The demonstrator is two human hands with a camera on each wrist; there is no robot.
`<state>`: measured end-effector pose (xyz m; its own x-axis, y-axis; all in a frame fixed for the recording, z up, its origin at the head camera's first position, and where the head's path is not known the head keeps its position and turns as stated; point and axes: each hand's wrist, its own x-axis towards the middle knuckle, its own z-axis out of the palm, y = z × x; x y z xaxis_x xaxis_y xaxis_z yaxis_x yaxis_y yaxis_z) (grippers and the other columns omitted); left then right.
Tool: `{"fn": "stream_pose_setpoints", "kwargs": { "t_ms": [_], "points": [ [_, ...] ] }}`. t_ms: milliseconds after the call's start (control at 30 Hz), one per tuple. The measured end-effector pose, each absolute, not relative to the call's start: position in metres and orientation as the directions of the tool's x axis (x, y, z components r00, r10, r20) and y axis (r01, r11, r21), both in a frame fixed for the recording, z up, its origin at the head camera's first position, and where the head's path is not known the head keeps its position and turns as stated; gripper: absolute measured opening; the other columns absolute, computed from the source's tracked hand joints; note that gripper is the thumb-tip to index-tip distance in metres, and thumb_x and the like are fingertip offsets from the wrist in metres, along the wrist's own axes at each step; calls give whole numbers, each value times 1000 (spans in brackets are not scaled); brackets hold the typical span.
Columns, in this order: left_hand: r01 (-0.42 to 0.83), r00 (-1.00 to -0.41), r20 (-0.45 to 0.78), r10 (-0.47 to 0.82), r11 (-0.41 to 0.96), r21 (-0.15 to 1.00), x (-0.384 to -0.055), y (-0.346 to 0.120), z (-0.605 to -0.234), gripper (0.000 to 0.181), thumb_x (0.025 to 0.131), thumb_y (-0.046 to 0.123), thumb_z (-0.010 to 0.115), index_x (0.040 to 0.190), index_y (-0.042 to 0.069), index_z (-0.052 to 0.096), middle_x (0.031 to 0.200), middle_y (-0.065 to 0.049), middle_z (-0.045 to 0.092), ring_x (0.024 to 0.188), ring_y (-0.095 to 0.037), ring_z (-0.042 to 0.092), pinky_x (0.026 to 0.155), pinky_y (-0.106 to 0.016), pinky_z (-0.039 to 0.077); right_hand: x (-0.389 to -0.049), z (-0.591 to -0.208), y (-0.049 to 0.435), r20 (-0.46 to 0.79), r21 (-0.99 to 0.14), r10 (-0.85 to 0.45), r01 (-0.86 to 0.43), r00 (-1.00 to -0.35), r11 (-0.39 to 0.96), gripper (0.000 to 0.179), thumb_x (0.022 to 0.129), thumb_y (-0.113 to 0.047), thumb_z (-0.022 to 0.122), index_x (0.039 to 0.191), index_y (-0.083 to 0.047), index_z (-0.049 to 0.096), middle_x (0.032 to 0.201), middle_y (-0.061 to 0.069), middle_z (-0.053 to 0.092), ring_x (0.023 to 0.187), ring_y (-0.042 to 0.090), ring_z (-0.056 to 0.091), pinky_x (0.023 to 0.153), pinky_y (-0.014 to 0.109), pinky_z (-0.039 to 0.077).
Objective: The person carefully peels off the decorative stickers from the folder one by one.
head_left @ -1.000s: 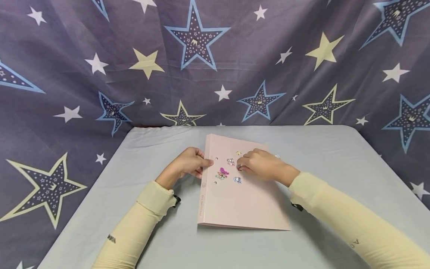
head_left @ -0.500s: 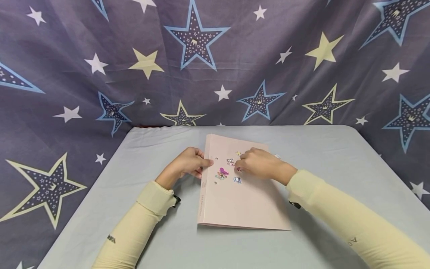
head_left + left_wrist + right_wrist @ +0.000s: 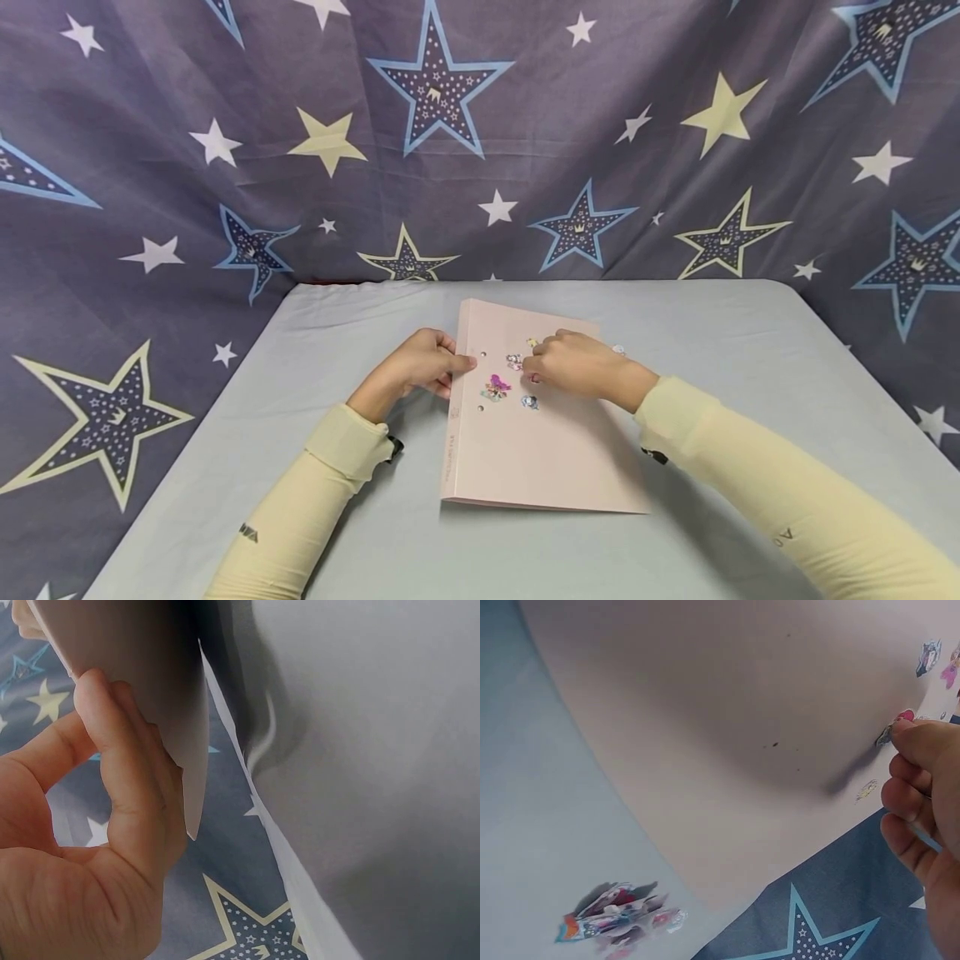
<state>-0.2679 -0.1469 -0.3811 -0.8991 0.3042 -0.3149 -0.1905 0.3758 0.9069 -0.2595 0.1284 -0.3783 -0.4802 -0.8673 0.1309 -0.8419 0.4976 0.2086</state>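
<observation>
A pale pink file folder (image 3: pixel 547 458) lies on the table, its spine to the left. My left hand (image 3: pixel 423 362) grips the spine edge, thumb on the cover and fingers underneath; the left wrist view shows the fingers (image 3: pixel 124 765) against the folder's underside. On the upper cover, my right hand (image 3: pixel 577 362) pinches a small colourful sticker (image 3: pixel 904 716) between thumb and forefinger, close over the surface. Around it on the cover are a yellow sticker (image 3: pixel 532 342), a blue one (image 3: pixel 530 402) and a purple one (image 3: pixel 498 383). My right fingers partly hide the pinched sticker.
A small pile of loose stickers (image 3: pixel 619 919) lies on the table beyond the folder's right edge. Two silver dots (image 3: pixel 483 354) mark the cover near the spine. The table (image 3: pixel 360 517) has a light grey-blue cloth, with a star-patterned curtain (image 3: pixel 637 108) behind it.
My right hand has shifted slightly left across the cover, with the sticker still pinched. The left hand and the folder have hardly moved.
</observation>
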Motion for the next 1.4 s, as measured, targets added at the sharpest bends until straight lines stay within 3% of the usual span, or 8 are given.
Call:
{"fn": "stream_pose_setpoints", "kwargs": {
  "t_ms": [933,1400],
  "points": [
    [-192,-901,-321,291,396,898,-267,-146,-380,29,95,13,74,102,-1,50,72,-7,64,48,-12,58,48,-27,59,-254,-378,138,137,186,-863,-843,-486,505,7,96,-20,74,102,-17,73,89,-1,71,81,20,66,71,36,53],
    [-186,-903,-315,292,397,899,-267,-145,-379,28,95,13,74,102,-2,51,72,-7,64,47,-11,57,47,-26,58,-253,-381,148,122,172,-852,-835,-508,523,12,96,-22,74,107,-17,73,93,0,72,84,21,66,74,36,53]
  ]
}}
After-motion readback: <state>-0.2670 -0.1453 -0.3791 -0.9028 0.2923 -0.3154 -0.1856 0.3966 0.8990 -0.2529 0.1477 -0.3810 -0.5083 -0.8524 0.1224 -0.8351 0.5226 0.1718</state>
